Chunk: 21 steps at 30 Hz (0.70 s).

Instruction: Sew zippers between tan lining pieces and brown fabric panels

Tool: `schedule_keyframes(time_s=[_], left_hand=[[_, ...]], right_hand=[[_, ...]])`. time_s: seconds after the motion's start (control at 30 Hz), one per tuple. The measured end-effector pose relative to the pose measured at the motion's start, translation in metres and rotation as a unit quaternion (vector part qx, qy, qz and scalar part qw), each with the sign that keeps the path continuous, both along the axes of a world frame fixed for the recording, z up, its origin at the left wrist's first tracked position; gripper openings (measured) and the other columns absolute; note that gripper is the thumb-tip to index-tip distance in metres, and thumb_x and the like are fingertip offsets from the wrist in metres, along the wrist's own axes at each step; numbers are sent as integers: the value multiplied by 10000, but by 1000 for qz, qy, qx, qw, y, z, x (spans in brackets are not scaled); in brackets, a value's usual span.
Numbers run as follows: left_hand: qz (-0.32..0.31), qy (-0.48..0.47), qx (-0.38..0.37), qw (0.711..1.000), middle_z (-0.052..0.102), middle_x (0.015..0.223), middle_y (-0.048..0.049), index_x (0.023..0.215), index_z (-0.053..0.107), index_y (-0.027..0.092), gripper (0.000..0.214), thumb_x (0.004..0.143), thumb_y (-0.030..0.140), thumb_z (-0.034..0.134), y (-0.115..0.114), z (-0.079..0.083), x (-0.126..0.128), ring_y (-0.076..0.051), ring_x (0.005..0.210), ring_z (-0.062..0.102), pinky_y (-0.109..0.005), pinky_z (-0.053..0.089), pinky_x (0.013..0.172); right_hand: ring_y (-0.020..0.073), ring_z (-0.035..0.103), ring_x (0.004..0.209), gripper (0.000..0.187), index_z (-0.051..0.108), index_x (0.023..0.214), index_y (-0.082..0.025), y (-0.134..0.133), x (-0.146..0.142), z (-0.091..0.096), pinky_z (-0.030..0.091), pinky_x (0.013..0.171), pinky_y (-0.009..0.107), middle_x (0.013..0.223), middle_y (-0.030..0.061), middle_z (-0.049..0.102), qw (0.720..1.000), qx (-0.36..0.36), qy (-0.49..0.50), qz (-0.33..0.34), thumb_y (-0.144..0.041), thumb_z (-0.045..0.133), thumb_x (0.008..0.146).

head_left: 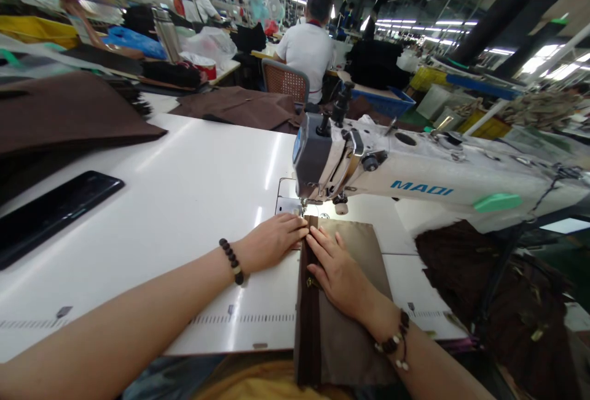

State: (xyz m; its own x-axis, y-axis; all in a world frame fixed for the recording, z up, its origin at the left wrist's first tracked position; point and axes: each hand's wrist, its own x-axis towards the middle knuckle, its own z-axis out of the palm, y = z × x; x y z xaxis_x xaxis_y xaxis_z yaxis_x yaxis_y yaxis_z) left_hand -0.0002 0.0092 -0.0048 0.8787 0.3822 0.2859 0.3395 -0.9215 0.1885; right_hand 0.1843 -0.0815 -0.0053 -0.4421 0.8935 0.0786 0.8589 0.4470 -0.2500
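A brown fabric piece (354,326) with a dark zipper strip (308,332) along its left edge lies on the white table under the head of a white sewing machine (415,179). My left hand (271,241) rests flat on the table, fingertips touching the zipper's top end beside the needle. My right hand (338,268) lies flat on the fabric, fingers stretched toward the presser foot, pressing it down. Both wrists wear bead bracelets.
A black phone (50,212) lies at the table's left. Brown fabric (69,111) is stacked at the far left, and dark pieces (498,301) are heaped at the right. A person in a white shirt (308,50) sits ahead with their back to me.
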Motion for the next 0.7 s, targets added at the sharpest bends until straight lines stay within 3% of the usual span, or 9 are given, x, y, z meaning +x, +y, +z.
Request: schedule_keyframes(time_s=[0.2, 0.37, 0.7], left_hand=[[33, 16, -1, 999, 528, 1173, -113, 1146, 522, 103, 296, 908, 263, 450, -1, 0, -5, -234, 1104, 451, -403, 367, 985], [44, 20, -9, 999, 506, 1200, -117, 1179, 494, 98, 332, 896, 270, 474, 1, 1, -3, -242, 1142, 413, -419, 326, 1015], [44, 11, 2, 999, 501, 1112, -111, 1154, 504, 107, 315, 880, 262, 492, 8, 2, 0, -248, 1088, 430, -408, 374, 968]], right_hand=[[255, 195, 1328, 502, 313, 1368, -94, 14, 1, 3, 228, 1065, 534, 1432, 97, 255, 999, -13, -20, 32, -215, 420, 894], [265, 199, 1327, 483, 326, 1361, -88, 21, 3, 1, 222, 1057, 555, 1416, 135, 279, 999, -6, -7, 32, -213, 393, 899], [257, 191, 1331, 486, 317, 1368, -100, 25, 5, 3, 234, 1052, 551, 1417, 140, 275, 1000, -11, -1, 26, -227, 395, 905]])
